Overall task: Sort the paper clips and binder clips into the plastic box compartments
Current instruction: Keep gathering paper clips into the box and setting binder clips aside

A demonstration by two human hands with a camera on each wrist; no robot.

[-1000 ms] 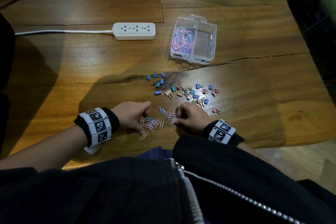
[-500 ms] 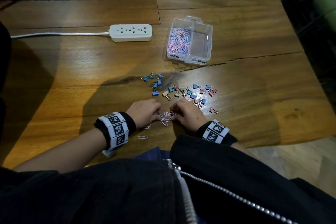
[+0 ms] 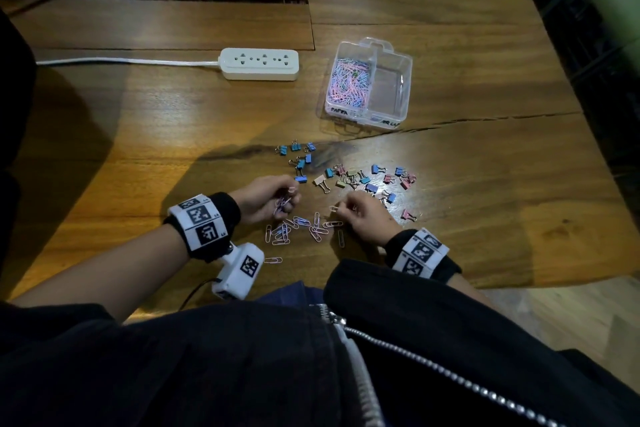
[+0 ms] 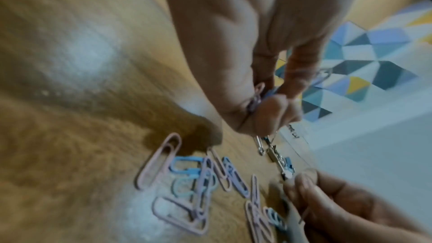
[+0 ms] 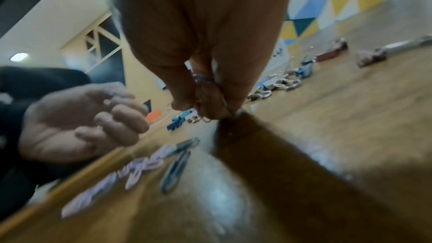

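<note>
Since half a second earlier both hands had lifted off the tabletop (image 3: 104, 156), left hand (image 3: 266, 199) clutching several paper clips (image 3: 282, 204), right hand (image 3: 362, 215) pinching one clip (image 3: 334, 209); gathering for the plastic box (image 3: 401, 94) continued.

the plastic box (image 3: 403, 87) carries handwritten black lettering along its near wall: under the compartment filled with paper clips (image 3: 348, 83) it reads "paper". under the other compartment the writing is only partly legible, something like "...er clip". the wristbands (image 3: 201, 222) near the box show black-and-white square code markers, with no readable words.
</note>
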